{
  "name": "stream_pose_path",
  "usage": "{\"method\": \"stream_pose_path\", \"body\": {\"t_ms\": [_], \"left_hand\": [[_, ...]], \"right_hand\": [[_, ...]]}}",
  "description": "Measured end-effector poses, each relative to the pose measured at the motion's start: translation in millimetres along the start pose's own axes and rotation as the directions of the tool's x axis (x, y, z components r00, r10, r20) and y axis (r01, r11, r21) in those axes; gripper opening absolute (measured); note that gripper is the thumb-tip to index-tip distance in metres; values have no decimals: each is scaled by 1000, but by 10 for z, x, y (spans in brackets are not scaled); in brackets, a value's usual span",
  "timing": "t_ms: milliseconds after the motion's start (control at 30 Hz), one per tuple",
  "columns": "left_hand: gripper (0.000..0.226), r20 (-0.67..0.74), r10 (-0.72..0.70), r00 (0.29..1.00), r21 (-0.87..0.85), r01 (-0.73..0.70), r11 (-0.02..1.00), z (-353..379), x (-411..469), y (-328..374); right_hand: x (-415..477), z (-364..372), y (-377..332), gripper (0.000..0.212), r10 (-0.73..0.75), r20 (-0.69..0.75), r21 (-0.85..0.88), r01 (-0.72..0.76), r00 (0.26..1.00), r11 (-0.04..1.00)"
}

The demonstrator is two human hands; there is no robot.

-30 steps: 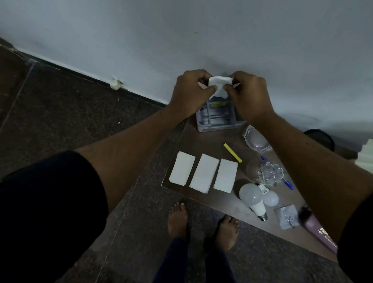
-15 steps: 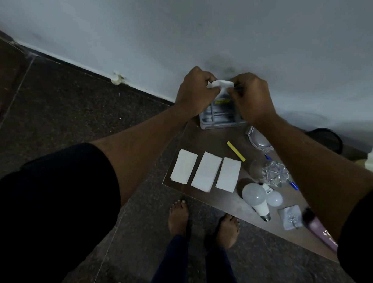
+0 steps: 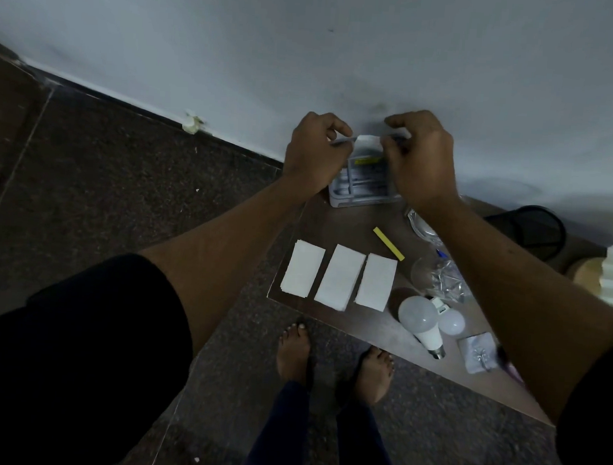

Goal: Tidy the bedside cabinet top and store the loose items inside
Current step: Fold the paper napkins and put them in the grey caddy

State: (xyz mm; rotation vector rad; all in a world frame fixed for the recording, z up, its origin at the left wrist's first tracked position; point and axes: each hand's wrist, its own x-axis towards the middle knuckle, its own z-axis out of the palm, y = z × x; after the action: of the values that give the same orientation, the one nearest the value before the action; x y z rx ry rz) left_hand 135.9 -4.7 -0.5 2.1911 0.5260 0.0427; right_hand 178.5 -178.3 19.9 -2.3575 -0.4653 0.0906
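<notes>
While held above the cabinet top (image 3: 348, 231), white paper (image 3: 368, 140) pinched between both hands, left hand (image 3: 316, 149), right hand (image 3: 417, 156).

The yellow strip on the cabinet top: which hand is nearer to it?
The right hand, judged hedged from one view. It is up beyond the yellow strip, slightly right of it; the left hand is farther to the strip's left. Both pinch a white paper.

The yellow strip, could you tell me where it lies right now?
In the head view the yellow strip lies flat on the cabinet top, just beyond the rightmost white paper and nearer than the grey tray.
</notes>
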Motion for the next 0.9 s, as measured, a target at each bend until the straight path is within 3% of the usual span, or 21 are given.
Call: {"method": "stream_pose_path", "body": {"t_ms": [167, 367, 600, 767, 900], "left_hand": [[10, -123, -51, 991, -62, 44, 997, -118, -236, -148], [10, -67, -275, 959, -175, 260, 950, -196, -827, -577], [8, 65, -431, 900, -64, 435, 898, -135, -1402, -1156], [33, 167, -559, 812, -83, 577, 813, -28, -1524, -1263], [41, 180, -573, 800, -66, 591, 804, -6, -1515, -1247]], "right_hand": [[-239, 22, -144, 10, 31, -80, 100, -23, 996, 995], [-721, 244, -295, 9, 106, 59, 152, -114, 993, 982], [-1311, 666, -302, 15, 174, 261, -22, -175, 949, 984], [-1564, 959, -357, 37, 269, 428, -216, -192, 863, 957], [-1637, 1123, -421, 47, 300, 497, -332, -141, 814, 933]]}}
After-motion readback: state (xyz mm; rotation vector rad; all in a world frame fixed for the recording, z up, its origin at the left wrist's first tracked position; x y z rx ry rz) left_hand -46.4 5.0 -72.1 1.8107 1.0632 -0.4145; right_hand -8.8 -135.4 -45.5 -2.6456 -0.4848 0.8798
